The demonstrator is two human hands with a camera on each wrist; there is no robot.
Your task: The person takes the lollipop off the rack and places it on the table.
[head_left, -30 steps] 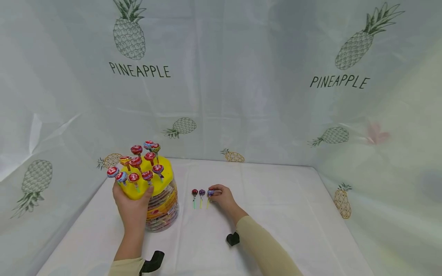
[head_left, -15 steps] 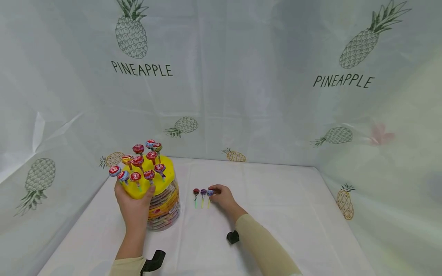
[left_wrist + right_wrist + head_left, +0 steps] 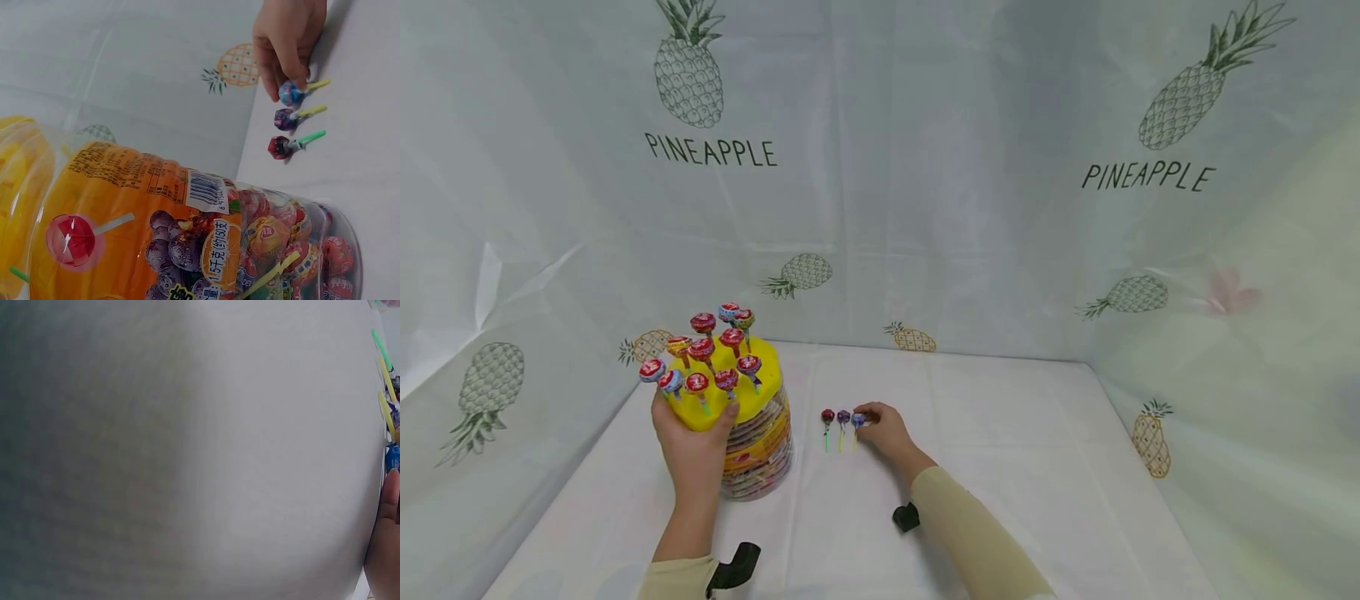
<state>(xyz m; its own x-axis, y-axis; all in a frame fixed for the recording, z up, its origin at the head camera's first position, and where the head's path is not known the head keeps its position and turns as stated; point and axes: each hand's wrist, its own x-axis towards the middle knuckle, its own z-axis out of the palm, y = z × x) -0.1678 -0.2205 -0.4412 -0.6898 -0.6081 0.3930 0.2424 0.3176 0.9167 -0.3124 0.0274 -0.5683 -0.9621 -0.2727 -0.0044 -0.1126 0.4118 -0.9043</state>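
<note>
A clear plastic jar [image 3: 760,450] with an orange label stands on the left of the table, filled with wrapped lollipops. Several lollipops stick up out of its yellow lid [image 3: 765,364]. My left hand [image 3: 691,454] grips the lid at its near edge, thumb on the right side. To the right of the jar, a red lollipop [image 3: 827,416], a purple lollipop [image 3: 843,417] and a blue lollipop [image 3: 290,93] lie in a row, sticks toward me. My right hand [image 3: 886,430] pinches the blue one by its head, at the row's right end.
White cloth covers the table [image 3: 1000,467] and meets a pineapple-print curtain [image 3: 925,208] at the back and sides. Black wrist mounts show at the left cuff [image 3: 735,567] and the right cuff [image 3: 906,517].
The view has shifted slightly, moving everything a little to the right in it. Both hands keep their places, left on the lid and right at the blue lollipop.
</note>
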